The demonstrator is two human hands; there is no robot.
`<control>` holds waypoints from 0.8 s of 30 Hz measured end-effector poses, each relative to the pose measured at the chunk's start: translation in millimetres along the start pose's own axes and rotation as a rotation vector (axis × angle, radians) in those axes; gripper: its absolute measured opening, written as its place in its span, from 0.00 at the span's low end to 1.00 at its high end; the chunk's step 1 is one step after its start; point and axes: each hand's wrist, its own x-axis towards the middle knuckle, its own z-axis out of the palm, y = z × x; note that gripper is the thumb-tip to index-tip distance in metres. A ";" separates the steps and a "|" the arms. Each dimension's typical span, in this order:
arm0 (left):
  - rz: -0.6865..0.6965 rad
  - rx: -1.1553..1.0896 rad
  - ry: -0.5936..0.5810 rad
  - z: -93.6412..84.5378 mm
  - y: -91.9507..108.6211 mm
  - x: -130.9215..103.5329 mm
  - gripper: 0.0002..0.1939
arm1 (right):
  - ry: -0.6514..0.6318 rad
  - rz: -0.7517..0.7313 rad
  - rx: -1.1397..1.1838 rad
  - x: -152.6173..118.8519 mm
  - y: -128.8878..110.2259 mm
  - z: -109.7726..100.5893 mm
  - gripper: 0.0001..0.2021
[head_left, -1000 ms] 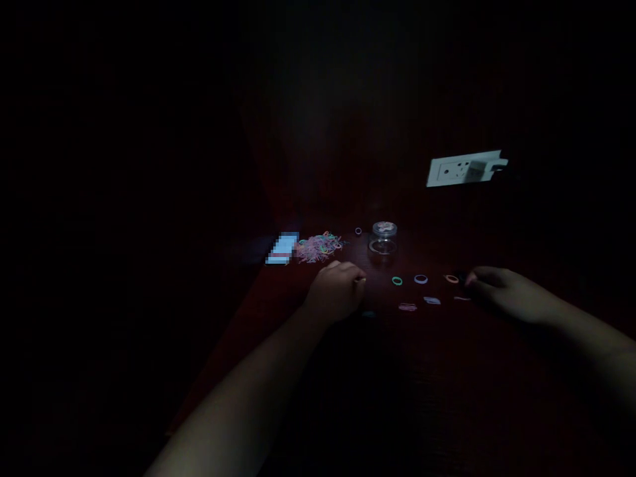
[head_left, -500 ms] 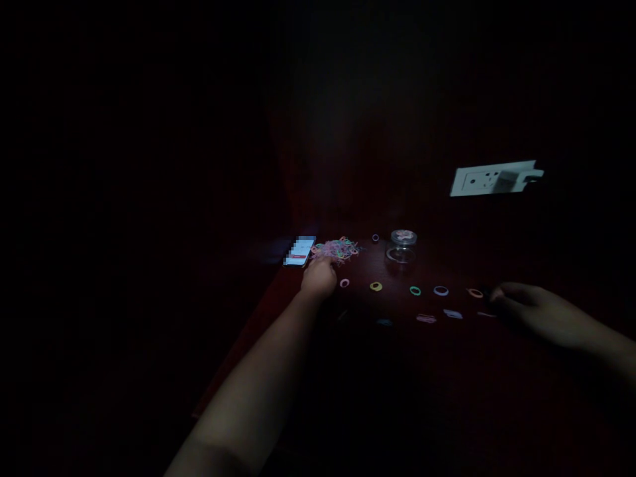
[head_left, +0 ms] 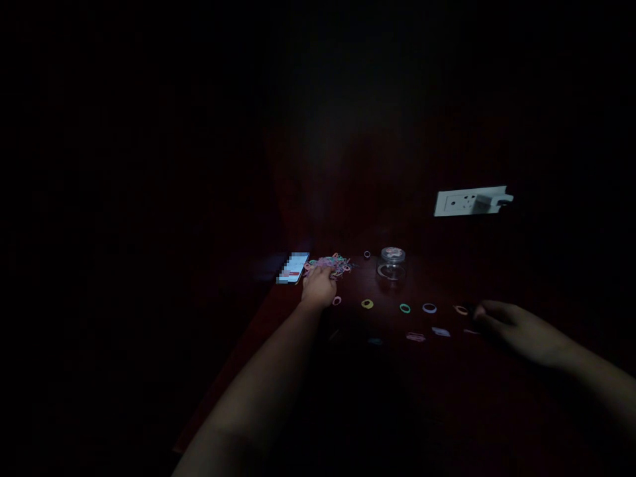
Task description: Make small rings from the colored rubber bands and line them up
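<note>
My left hand (head_left: 318, 286) lies at the near edge of a tangled pile of coloured bands (head_left: 338, 264), its fingers touching the pile; what they grip, if anything, is hidden. Toward the right, my right hand (head_left: 501, 323) has its fingers pressed together beside an orange band (head_left: 461, 310), with something dark and too small to name at the fingertips. Between the hands lie a pink ring (head_left: 336, 301), a yellow band (head_left: 367, 304), a green band (head_left: 405, 309) and a lavender band (head_left: 430, 309). Nearer me are pink bands (head_left: 415, 337) and pale bands (head_left: 440, 332).
A lit phone (head_left: 294, 268) lies left of the pile. A clear lidded jar (head_left: 391, 266) stands toward the back, with a small dark ring (head_left: 367, 254) to its left. A white wall socket (head_left: 470, 201) holds a plug. The dark red table's left edge runs toward me.
The whole view has shifted, so things appear lower and slightly further left. My left hand's fingers now reach further over the near edge of the pile. My right hand stays beside the orange band.
</note>
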 end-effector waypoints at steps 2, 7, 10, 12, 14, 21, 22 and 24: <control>-0.005 0.012 -0.006 2.1 -1.5 0.6 0.23 | -0.059 0.003 0.036 -0.1 0.2 -0.2 0.14; -0.034 0.039 -0.025 4.3 -5.0 0.1 0.25 | -0.095 0.027 0.080 2.6 1.9 -0.4 0.14; -0.032 0.044 -0.031 3.7 -5.5 1.5 0.24 | -0.099 0.018 0.067 3.9 2.4 -0.4 0.15; -0.025 0.039 -0.025 3.0 -5.4 2.5 0.24 | -0.095 0.010 0.061 3.9 2.4 -0.4 0.15; -0.019 0.029 -0.004 2.2 -5.3 3.2 0.24 | -0.096 0.011 0.059 3.4 1.9 -0.3 0.16; -0.006 -0.033 0.098 -2.3 -7.1 3.5 0.16 | -0.112 0.021 0.044 0.0 -2.4 -0.3 0.16; -0.006 -0.042 0.102 -3.1 -7.5 3.6 0.14 | -0.113 0.024 0.048 -0.2 -2.9 -0.5 0.16; -0.008 -0.057 0.104 -4.6 -8.2 3.8 0.10 | -0.114 0.027 0.065 -0.2 -3.6 -0.8 0.16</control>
